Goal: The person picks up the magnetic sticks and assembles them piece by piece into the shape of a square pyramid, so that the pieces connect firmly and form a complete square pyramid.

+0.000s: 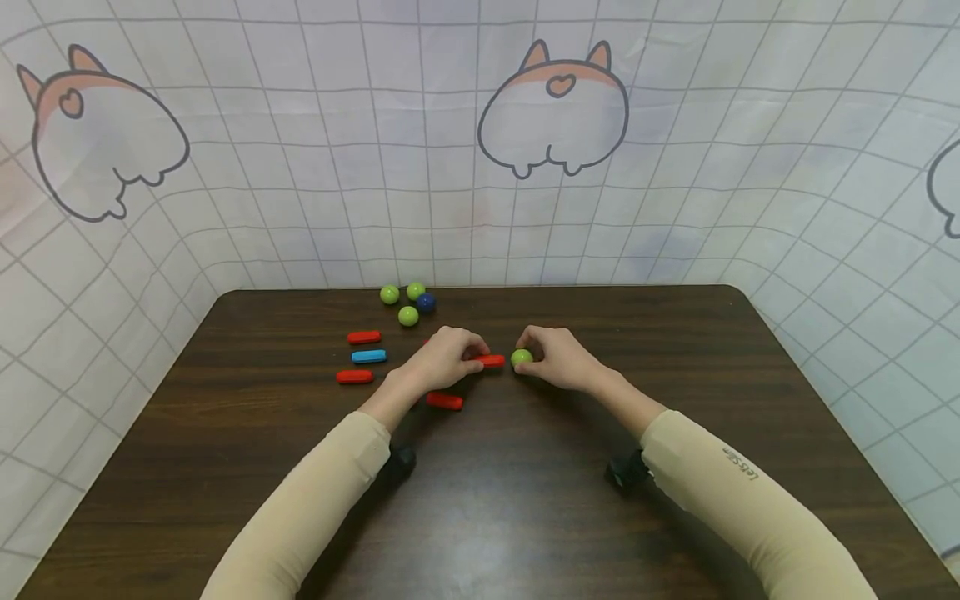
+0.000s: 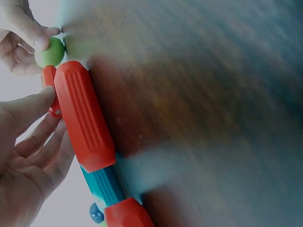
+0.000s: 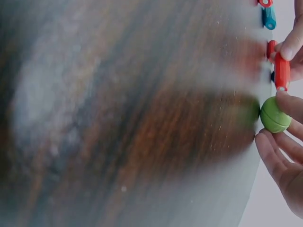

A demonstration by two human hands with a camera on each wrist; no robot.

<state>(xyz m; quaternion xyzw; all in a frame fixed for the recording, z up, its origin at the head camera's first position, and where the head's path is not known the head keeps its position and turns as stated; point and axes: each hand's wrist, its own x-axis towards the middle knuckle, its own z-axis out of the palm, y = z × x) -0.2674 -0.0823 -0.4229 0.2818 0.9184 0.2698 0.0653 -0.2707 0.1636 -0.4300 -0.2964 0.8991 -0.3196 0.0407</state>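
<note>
Near the middle of the table my left hand [image 1: 442,358] pinches a short red ridged rod [image 1: 491,361] between thumb and fingers. Facing it, my right hand [image 1: 558,358] holds a green ball [image 1: 521,358] by thumb and fingertips. In the head view a narrow gap separates the rod's end from the ball. The right wrist view shows the ball [image 3: 274,116] low at the table surface, with the held rod [image 3: 282,73] just above it in the picture. Another red rod [image 1: 445,402] lies below my left hand, and a red tip shows partly hidden behind that hand.
Left of my left hand lie a red rod [image 1: 364,337], a blue rod [image 1: 369,357] and a second red rod [image 1: 355,377]. Several green balls [image 1: 408,316] and a dark blue ball [image 1: 426,302] sit near the table's back edge. A patterned white curtain [image 1: 450,167] surrounds the dark wooden table [image 1: 510,517].
</note>
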